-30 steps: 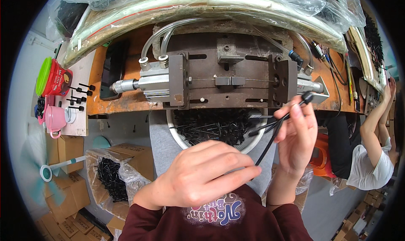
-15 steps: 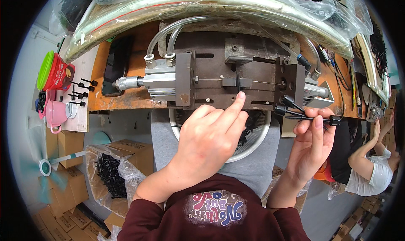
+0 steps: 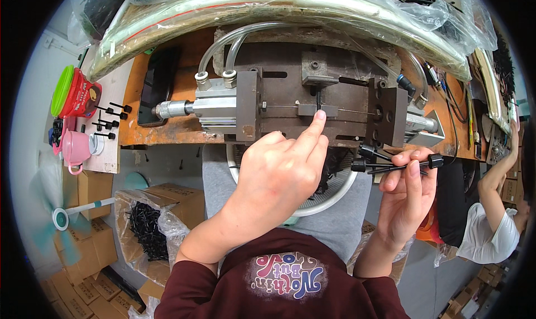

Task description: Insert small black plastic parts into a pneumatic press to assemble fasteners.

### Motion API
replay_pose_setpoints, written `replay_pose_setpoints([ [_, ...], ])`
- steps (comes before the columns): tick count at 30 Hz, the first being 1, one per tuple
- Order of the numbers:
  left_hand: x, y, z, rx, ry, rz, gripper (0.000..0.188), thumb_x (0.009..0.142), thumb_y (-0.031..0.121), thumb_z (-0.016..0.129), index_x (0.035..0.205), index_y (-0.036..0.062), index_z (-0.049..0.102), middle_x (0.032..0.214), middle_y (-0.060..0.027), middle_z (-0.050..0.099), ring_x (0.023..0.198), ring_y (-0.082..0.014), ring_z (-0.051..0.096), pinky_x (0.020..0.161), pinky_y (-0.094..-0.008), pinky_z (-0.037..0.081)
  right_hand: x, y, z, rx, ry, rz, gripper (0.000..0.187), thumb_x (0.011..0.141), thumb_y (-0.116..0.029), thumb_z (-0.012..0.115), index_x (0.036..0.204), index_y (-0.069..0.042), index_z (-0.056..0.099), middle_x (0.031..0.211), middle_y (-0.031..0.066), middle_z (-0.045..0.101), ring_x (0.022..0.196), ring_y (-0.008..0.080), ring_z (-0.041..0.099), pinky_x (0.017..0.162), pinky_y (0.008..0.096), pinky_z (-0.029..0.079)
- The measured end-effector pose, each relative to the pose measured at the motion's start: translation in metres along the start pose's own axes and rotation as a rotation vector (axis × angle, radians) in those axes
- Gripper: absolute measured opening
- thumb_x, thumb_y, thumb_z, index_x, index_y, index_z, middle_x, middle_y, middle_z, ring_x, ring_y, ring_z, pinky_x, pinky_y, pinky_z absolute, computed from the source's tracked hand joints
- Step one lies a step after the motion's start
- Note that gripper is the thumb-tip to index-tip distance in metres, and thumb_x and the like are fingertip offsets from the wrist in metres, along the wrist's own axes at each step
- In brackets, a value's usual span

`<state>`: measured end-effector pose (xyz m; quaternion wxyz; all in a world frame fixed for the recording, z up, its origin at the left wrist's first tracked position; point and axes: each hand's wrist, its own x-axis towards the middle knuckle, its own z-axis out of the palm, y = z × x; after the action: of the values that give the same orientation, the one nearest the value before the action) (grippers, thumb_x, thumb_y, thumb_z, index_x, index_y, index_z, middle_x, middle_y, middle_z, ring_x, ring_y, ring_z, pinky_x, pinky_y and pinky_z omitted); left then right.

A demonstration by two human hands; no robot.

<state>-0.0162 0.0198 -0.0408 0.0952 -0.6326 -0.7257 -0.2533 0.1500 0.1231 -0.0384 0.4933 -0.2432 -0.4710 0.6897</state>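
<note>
My left hand (image 3: 282, 171) reaches over the metal fixture with its index finger stretched out and the other fingers bent. That fingertip touches the near end of a thin black rod (image 3: 319, 98), which lies across a small grey block (image 3: 329, 111) and points at the rear bracket (image 3: 315, 76). Whether the rod has a head is hidden under the finger. Off to the right, the fingers of my right hand (image 3: 407, 202) close around several black plastic pins (image 3: 391, 165) with thin shafts and thick knobbed heads.
Air cylinders (image 3: 215, 109) with clear hoses flank the fixture. A white-rimmed basket (image 3: 307, 212) of black parts rests on my lap. More pins (image 3: 106, 123), a pink cup (image 3: 75, 149) and a phone (image 3: 159, 84) are at left. Another person (image 3: 491, 229) sits at right.
My left index finger has moved away from me, and the black rod now sits closer to the rear bracket. My right hand has shifted slightly left and nearer me with the pins.
</note>
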Motion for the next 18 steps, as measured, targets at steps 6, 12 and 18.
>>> replay_pose_setpoints([
  [6, 0.0, -0.001, -0.001, 0.01, -0.011, 0.005, 0.024, 0.07, 0.012, 0.078, 0.092, 0.006, 0.07, 0.122, -0.0056, 0.068, 0.059, -0.0167, 0.057, 0.06, -0.0281, 0.049, 0.001, 0.0, -0.002, 0.187, -0.046, 0.197, 0.013, 0.099, -0.009, 0.054, 0.109, -0.001, 0.05, 0.092, 0.0154, 0.063, 0.056, 0.0127, 0.059, 0.05, 0.0251, 0.051],
  [12, -0.002, 0.001, -0.018, -0.474, -0.049, -0.088, 0.043, 0.068, 0.01, 0.08, 0.11, 0.0053, 0.07, 0.122, -0.0082, 0.068, 0.073, -0.0196, 0.066, 0.071, -0.0302, 0.054, -0.001, 0.002, -0.006, 0.248, -0.098, 0.301, 0.014, 0.098, -0.01, 0.055, 0.107, -0.001, 0.05, 0.091, 0.0155, 0.064, 0.055, 0.012, 0.059, 0.049, 0.0245, 0.052],
  [18, -0.017, 0.01, -0.033, -0.916, -0.078, -0.041, 0.041, 0.067, 0.013, 0.085, 0.106, 0.0045, 0.075, 0.104, -0.0105, 0.072, 0.089, -0.0218, 0.071, 0.076, -0.0311, 0.057, -0.003, 0.004, -0.002, 0.314, -0.191, 0.428, 0.016, 0.098, -0.012, 0.056, 0.107, -0.001, 0.049, 0.086, 0.0171, 0.064, 0.049, 0.011, 0.057, 0.043, 0.0223, 0.048],
])
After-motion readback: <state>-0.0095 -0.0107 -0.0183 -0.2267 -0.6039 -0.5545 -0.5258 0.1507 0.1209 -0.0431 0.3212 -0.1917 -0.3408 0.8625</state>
